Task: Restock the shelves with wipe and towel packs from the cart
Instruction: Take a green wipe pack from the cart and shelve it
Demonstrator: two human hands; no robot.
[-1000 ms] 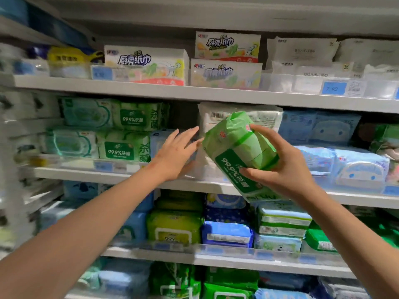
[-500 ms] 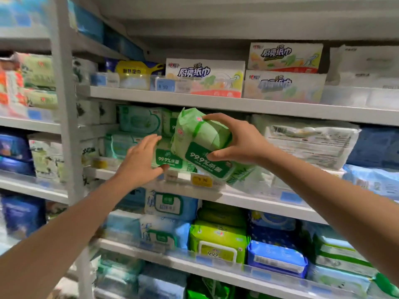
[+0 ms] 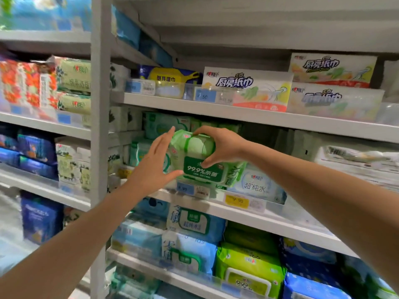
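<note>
A green wipe pack (image 3: 195, 157) marked 99.9% sits at the front of the middle shelf (image 3: 248, 214), among other green packs. My right hand (image 3: 220, 146) grips it from the top and right side, thumb on its label. My left hand (image 3: 156, 160) lies flat against the pack's left side, fingers straight and pointing up, thumb under its lower left corner. A pale blue wipe pack (image 3: 257, 186) stands just right of it. The cart is out of view.
A grey upright post (image 3: 99, 147) divides the shelving at left. Kitchen towel boxes (image 3: 248, 89) line the shelf above. Blue and green wipe packs (image 3: 248, 270) fill the shelves below. Price tags (image 3: 236, 201) hang on the shelf lips.
Both hands moved left along the middle shelf with the green pack. The pack went from tilted in the air down onto the shelf front, and my left hand now touches it.
</note>
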